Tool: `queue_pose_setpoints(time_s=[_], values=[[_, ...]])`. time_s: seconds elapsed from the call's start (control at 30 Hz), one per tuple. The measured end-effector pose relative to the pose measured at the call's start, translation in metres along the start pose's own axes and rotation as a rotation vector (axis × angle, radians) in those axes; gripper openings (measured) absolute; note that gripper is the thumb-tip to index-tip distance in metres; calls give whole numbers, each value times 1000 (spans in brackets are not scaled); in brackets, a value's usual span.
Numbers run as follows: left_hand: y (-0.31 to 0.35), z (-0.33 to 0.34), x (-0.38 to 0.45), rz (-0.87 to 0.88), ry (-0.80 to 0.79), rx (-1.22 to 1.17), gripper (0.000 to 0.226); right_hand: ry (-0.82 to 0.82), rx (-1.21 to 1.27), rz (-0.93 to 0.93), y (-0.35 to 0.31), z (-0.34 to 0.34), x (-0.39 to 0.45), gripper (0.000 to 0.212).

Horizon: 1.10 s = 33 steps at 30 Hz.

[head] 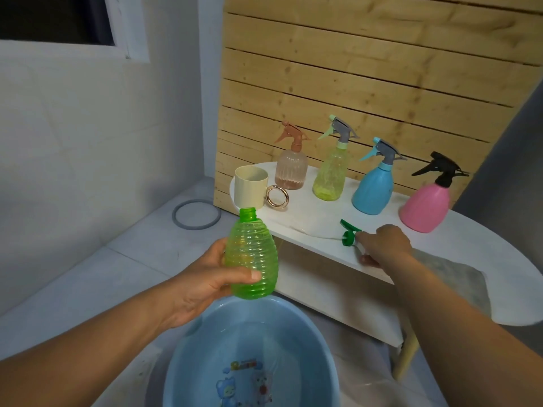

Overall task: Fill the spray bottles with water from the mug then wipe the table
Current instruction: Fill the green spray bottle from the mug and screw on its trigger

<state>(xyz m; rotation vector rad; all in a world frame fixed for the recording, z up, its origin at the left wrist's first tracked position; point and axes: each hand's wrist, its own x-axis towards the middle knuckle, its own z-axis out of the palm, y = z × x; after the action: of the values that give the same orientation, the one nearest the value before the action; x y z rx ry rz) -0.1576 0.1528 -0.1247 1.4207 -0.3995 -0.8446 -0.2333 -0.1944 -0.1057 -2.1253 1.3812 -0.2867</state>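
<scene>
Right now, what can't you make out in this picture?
Head view:
- Whether the mug holds water: the angle hides its inside.
- What the right hand does to the green sprayer top: its fingers are blurred.
- Water level in the blue bottle and pink bottle: they are opaque.

No readable words here, just a blurred colourful logo and cartoon figures printed inside the blue basin (205, 333), too fuzzy to make out.

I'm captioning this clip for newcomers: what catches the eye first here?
The open green bottle gripped in the left hand above the blue basin. Behind it, four colourful spray bottles line the white table, where the right hand touches the removed green sprayer head.
</scene>
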Motion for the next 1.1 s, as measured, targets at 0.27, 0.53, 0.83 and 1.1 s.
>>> queue_pose_setpoints(time_s=[0.27,0.53,0.83,1.1], values=[[-1,4,8,38,109,83,80,85,140,-310,-50,13,-20,32],[-7,1,23,72,126,133,77,-318,309,-448,-147,50,-17,36],[-17,-7,31,52,124,207,83,-546,265,-395,-164,93,-9,30],[-23,-11,13,75,140,262,82,-611,459,-444,-152,44,-62,35]])
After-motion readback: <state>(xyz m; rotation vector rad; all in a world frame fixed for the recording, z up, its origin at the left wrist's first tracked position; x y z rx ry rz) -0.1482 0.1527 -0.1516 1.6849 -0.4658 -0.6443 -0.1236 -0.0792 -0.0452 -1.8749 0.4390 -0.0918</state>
